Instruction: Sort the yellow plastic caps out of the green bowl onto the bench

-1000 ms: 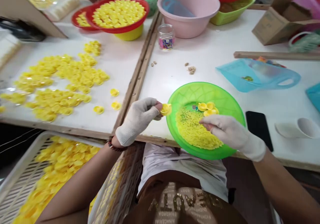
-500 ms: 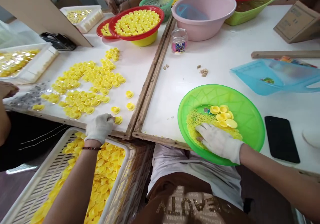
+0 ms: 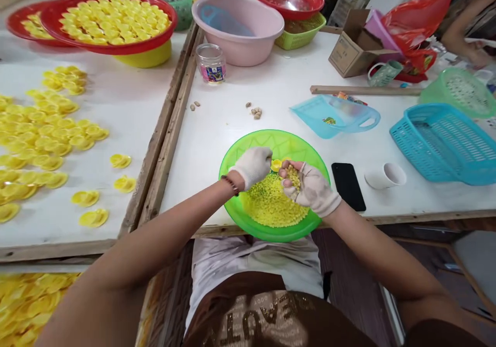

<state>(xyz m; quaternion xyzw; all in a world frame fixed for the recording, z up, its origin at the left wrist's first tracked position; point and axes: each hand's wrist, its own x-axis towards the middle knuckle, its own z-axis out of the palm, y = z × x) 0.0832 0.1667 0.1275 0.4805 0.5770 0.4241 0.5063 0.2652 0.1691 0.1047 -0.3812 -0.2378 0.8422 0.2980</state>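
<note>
A green round tray [image 3: 236,151] at the table edge holds a bed of small yellow pellets [image 3: 277,213]. Over its left part is my left hand [image 3: 251,169], in a white glove with bare fingertips, its fingers curled closed. What they hold, if anything, is hidden. Small yellow cups [image 3: 276,165] show between the two hands, partly covered. My right hand [image 3: 313,189], also gloved, is turned palm up above the tray's right part, its fingers cupped round a heap of the yellow pellets [image 3: 293,175].
Yellow hat-shaped pieces [image 3: 58,140] lie on the left table, beyond a wooden rim [image 3: 163,135]. Behind the tray are peanuts [image 3: 256,113], a clear jar [image 3: 211,64] and a pink basin [image 3: 248,45]. To the right: a phone [image 3: 347,186], white cup [image 3: 385,175], blue scoop [image 3: 329,117] and blue basket [image 3: 442,143].
My left hand has moved from the left table's yellow pieces to over the green tray. My right hand has risen from the pellets, turned palm up with some in it. The view has swung right.
</note>
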